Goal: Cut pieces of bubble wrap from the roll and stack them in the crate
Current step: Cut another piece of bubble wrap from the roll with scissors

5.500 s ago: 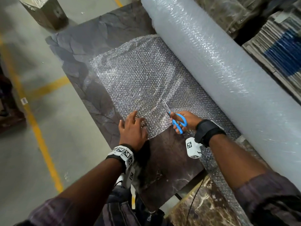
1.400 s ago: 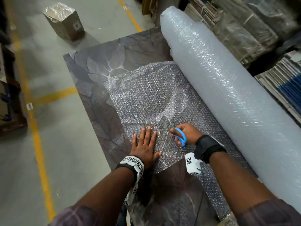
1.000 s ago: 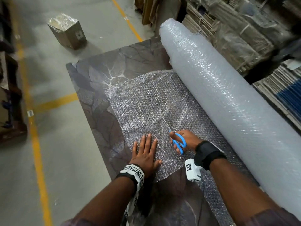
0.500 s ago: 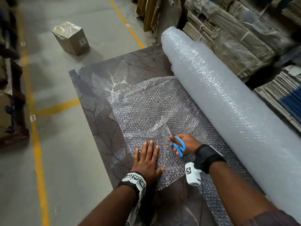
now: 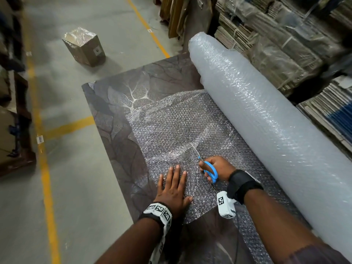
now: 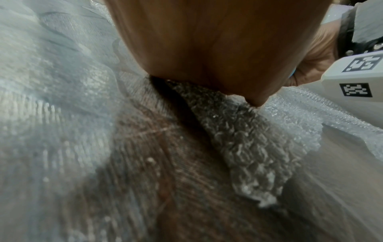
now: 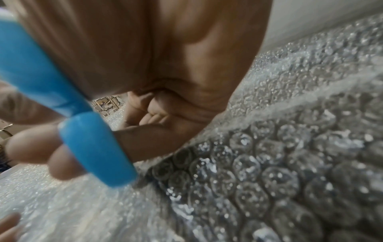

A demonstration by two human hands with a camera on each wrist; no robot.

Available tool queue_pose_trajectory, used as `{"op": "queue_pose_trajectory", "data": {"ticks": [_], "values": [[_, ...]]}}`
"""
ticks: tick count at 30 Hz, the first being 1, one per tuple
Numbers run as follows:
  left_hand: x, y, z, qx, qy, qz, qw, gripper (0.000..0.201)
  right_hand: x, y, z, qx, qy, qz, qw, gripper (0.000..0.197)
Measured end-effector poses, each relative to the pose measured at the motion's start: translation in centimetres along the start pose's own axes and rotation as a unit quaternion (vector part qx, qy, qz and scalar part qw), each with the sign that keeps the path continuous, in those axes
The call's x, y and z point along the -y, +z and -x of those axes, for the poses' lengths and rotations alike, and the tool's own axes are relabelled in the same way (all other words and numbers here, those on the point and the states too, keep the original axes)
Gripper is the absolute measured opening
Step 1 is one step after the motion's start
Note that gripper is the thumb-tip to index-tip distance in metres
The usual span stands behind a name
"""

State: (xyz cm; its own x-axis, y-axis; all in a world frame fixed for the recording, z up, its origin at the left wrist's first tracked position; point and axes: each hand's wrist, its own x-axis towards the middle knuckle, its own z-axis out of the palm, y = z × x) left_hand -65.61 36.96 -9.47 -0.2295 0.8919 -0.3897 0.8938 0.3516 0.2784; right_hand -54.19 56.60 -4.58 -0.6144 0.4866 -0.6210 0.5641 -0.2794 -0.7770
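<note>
A big roll of bubble wrap (image 5: pixel 266 115) lies along the right side of the dark table (image 5: pixel 114 103). A sheet of bubble wrap (image 5: pixel 171 128) runs from it over the tabletop. My left hand (image 5: pixel 174 184) lies flat on the near part of the sheet with straight fingers, pressing it down. My right hand (image 5: pixel 213 167) grips blue-handled scissors (image 5: pixel 208 168), whose blades point away into the sheet along a cut line. In the right wrist view the blue handles (image 7: pixel 89 147) sit around my curled fingers above the bubbles (image 7: pixel 269 172). No crate is in view.
A wrapped cardboard box (image 5: pixel 84 47) stands on the grey floor beyond the table. Yellow floor lines (image 5: pixel 45 168) run on the left. Stacks of flattened cardboard (image 5: pixel 276 39) fill the space behind the roll. Dark shelving (image 5: pixel 13 111) stands at the far left.
My left hand went from curled on the sheet to lying flat on it. The scissors have worked further into the sheet, and the head view has tilted up, showing more floor.
</note>
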Motion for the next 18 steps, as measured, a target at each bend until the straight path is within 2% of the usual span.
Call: {"op": "queue_pose_trajectory", "data": {"ticks": [3,5,7,18], "values": [[-0.11,-0.07,-0.05,0.015,-0.013,-0.001,1.0,0.089,-0.05,-0.11,0.22,0.002,-0.001,0.006,1.0,0.068],[-0.11,-0.22,-0.02,0.002,-0.005,0.002,1.0,0.09,-0.18,-0.24,0.21,0.002,0.0,0.007,1.0,0.088],[-0.02,0.1,-0.15,-0.013,0.005,-0.004,1.0,0.089,-0.24,-0.44,0.16,0.005,0.01,-0.008,1.0,0.096],[-0.14,-0.61,-0.06,0.012,0.001,0.012,1.0,0.087,0.53,-0.45,-0.65,0.005,0.004,0.009,1.0,0.097]]}}
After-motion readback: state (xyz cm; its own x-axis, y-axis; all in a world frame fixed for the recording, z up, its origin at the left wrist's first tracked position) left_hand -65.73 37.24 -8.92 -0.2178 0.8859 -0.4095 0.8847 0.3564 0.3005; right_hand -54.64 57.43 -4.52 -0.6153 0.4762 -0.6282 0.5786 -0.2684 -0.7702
